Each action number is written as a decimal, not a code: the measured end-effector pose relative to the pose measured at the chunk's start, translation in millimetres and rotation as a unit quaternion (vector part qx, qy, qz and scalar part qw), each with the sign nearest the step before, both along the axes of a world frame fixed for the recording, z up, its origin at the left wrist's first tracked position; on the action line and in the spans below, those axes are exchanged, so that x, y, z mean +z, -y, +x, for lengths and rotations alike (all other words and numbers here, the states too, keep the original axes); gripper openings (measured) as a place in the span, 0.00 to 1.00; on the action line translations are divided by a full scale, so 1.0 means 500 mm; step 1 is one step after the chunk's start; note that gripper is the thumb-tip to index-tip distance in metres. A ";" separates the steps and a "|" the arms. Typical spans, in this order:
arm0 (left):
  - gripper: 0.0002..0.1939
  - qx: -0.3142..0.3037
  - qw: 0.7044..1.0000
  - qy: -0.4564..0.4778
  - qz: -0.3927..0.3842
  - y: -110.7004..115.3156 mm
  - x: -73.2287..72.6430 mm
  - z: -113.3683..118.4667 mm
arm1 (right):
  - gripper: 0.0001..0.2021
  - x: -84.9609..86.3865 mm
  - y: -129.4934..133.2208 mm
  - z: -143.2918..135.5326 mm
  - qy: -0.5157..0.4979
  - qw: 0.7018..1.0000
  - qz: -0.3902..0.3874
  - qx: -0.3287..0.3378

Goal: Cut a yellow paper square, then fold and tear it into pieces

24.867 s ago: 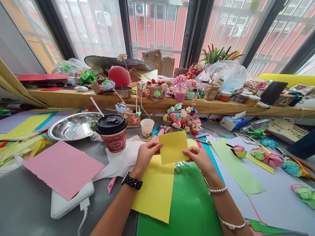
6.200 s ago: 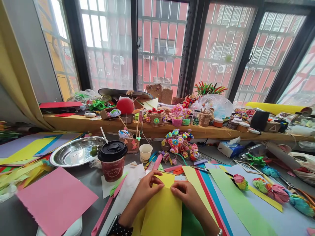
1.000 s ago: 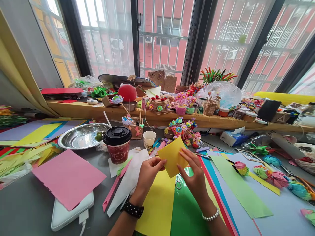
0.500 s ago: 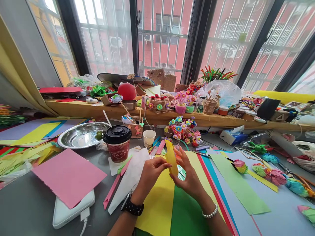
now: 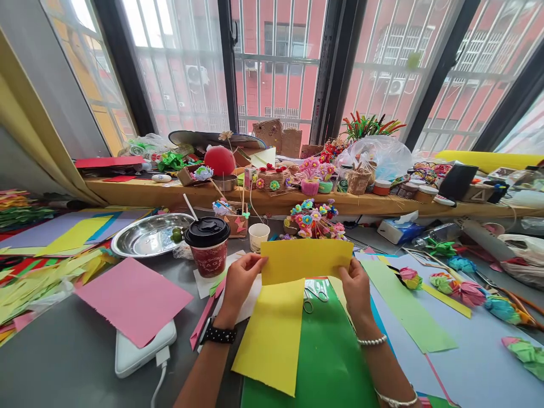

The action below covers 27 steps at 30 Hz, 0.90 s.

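Observation:
A yellow paper strip point(image 5: 306, 260) is stretched flat and level between my two hands. My left hand point(image 5: 243, 279) pinches its left end between thumb and fingers. At the right end, my right hand point(image 5: 356, 286) grips the strip in the same way. Beneath it, a larger yellow sheet point(image 5: 274, 334) lies on a green surface point(image 5: 335, 351). Scissors point(image 5: 314, 296) rest on the green surface just below the strip, between my hands.
A lidded dark red cup point(image 5: 207, 249) and a paper cup point(image 5: 258, 237) stand beyond my left hand. Pink paper point(image 5: 136, 300) overlaps a white power bank point(image 5: 147, 354) at left. Paper flowers point(image 5: 470, 294) lie at right; a metal plate point(image 5: 140, 241) sits further back.
My hands have moved apart, and the yellow strip, earlier seen narrow and curled between them, is now spread out wide. The scissors are more exposed, and the view has shifted slightly.

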<state>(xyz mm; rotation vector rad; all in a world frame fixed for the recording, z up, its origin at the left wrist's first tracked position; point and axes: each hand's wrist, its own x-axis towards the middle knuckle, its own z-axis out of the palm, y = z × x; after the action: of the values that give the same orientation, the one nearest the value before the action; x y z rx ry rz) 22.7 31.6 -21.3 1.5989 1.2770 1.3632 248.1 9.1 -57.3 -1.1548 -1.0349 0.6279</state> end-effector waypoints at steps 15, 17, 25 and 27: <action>0.08 0.081 0.894 -0.388 0.208 0.004 0.128 0.080 | 0.11 0.037 0.030 -0.036 0.043 0.994 0.057 0.079; 0.06 0.075 0.881 -0.414 0.216 -0.002 0.142 0.086 | 0.11 0.051 0.031 -0.036 0.067 0.993 0.067 0.065; 0.11 0.111 0.844 -0.435 0.293 0.017 0.204 0.112 | 0.28 0.164 0.041 -0.028 0.233 0.948 0.146 -0.158; 0.12 0.114 0.836 -0.436 0.313 0.026 0.214 0.123 | 0.20 0.199 0.044 -0.034 0.369 0.898 0.151 -0.187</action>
<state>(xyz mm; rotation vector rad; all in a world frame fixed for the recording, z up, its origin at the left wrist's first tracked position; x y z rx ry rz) 84.4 18.6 85.8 2.8209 1.6505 1.2894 231.1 -13.0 42.2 -1.2893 -1.4263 -0.3156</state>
